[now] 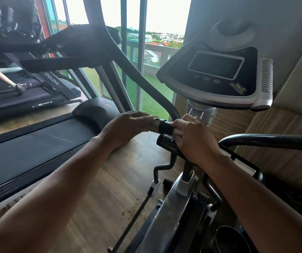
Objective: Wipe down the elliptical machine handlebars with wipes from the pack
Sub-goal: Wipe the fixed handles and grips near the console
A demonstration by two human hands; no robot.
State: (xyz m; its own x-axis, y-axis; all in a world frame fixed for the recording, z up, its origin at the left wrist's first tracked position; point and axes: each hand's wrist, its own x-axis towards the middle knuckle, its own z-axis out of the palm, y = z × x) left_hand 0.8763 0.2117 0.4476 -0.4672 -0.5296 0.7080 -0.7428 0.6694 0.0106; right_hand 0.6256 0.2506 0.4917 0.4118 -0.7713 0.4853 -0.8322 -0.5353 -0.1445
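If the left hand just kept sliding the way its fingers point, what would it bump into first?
Most likely the black end of the handlebar, right at the left hand fingertips, with the right hand gripping just beyond it. Depth is hard to judge from this one view.

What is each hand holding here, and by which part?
Right hand wraps the black curved handlebar at its lower end, by the black end cap. Left hand is flat, fingers extended; nothing visibly held.

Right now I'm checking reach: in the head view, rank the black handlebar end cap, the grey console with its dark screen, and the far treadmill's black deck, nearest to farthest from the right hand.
1. Black handlebar end cap, touching the right hand, just left.
2. Grey console, above.
3. Far treadmill's black deck, far left.
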